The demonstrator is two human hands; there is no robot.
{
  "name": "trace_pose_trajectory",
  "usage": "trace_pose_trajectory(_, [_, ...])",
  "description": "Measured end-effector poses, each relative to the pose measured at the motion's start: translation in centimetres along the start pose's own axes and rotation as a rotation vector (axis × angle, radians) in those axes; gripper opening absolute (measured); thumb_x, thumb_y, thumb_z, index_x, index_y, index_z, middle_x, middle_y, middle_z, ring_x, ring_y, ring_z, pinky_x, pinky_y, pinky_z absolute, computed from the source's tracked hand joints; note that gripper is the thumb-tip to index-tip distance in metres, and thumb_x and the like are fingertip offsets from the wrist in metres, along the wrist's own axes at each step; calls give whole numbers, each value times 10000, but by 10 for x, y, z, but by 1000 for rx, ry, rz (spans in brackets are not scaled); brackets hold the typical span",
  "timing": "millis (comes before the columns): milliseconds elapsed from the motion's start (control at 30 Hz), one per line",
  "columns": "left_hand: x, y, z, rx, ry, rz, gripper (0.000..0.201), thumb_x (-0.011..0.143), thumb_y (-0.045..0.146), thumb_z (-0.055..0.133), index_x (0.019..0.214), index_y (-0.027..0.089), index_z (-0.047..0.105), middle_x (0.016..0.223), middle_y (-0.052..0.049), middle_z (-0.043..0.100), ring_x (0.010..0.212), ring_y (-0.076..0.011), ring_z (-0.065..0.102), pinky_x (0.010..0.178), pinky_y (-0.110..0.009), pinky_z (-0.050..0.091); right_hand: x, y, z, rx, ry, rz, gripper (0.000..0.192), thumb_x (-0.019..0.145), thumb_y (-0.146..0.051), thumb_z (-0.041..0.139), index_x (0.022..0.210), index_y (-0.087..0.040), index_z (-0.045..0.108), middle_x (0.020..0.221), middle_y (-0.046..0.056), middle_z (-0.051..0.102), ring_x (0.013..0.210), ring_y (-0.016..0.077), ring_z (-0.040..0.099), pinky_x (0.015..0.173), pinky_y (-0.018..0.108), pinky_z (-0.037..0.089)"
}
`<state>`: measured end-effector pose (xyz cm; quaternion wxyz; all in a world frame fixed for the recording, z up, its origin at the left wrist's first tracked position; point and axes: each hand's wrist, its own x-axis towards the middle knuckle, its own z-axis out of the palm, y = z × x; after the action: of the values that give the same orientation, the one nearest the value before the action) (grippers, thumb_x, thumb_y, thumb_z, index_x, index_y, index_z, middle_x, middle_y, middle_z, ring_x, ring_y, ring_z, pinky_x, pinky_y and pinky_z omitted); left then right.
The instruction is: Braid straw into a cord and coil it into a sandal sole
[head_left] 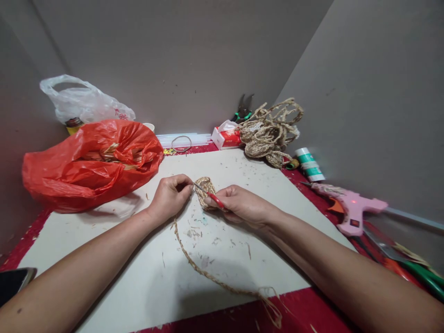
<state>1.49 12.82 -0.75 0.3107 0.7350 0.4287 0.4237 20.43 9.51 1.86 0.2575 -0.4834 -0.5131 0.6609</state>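
Mid-surface, the small woven straw piece [206, 190] sits between both hands. The left hand [170, 196] fingers pinch its left edge; the right hand [239, 203] fingers clamp a red-handled hook [212, 197]. A braided cord [215, 277] trails toward the near edge.

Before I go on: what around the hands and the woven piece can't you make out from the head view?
- Tip of the red-handled tool: lost between the left hand and the woven piece.
- Near side of the woven piece: covered by the right hand.
- Contents of the red bag: mostly hidden by its plastic.
- Braided cord: its frayed end runs close to the bottom edge.
- Dark object: cut by the left edge.
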Motion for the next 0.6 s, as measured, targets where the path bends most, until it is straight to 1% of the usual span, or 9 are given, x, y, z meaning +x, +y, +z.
trace_pose_trajectory(233, [0,2,0,-15,-13,10,96,757,172,580,707,159,661,669,-12,654,622,-119,562,611,-230,454,-3,-7,-1,21,-83,36,590,593,-549,769,451,-197,317,397,-121,254,322,-6,154,345,213,52])
trace_pose_trajectory(467, [-1,5,-1,20,-37,52,96,766,166,580,720,159,664,677,-6,663,628,-115,566,622,-228,455,-1,-7,-7,58,-47,43,577,550,-498,810,434,-183,341,386,-114,297,316,-11,190,324,188,75])
trace_pose_trajectory(600, [0,5,-1,48,-33,68,98,764,143,576,721,159,663,671,0,663,614,-109,562,612,-222,452,1,-6,-10,68,-49,56,551,530,-464,827,446,-173,368,395,-110,330,304,-16,202,321,177,74])
